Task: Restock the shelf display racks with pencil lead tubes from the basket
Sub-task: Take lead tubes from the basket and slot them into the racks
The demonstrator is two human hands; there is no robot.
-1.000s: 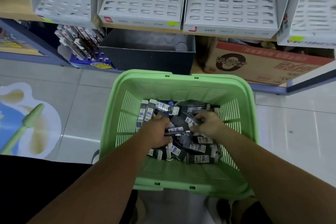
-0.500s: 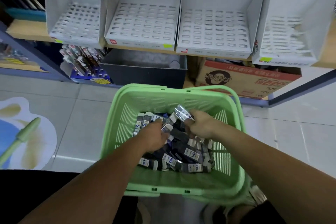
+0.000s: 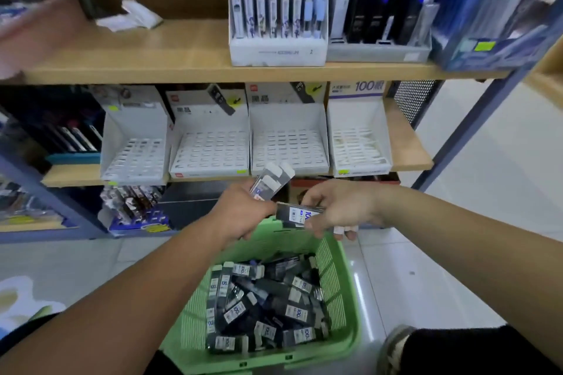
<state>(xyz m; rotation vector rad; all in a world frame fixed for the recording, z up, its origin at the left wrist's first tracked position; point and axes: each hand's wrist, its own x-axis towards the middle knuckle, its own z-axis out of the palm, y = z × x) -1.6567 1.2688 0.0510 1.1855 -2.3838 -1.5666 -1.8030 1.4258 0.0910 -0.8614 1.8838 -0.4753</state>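
While aloft, tubes (image 3: 273,180) in left hand (image 3: 243,211)

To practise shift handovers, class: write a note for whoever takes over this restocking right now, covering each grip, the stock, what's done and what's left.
Left grip holds a few lead tubes, pointing up, over the far rim of the basket.
Right grip pinches a single tube, lying level.
Remaining tubes lie loose in the basket.
Done: nothing racked; the four white racks on the middle shelf look empty.
Left: slot in the held tubes, then the rest.
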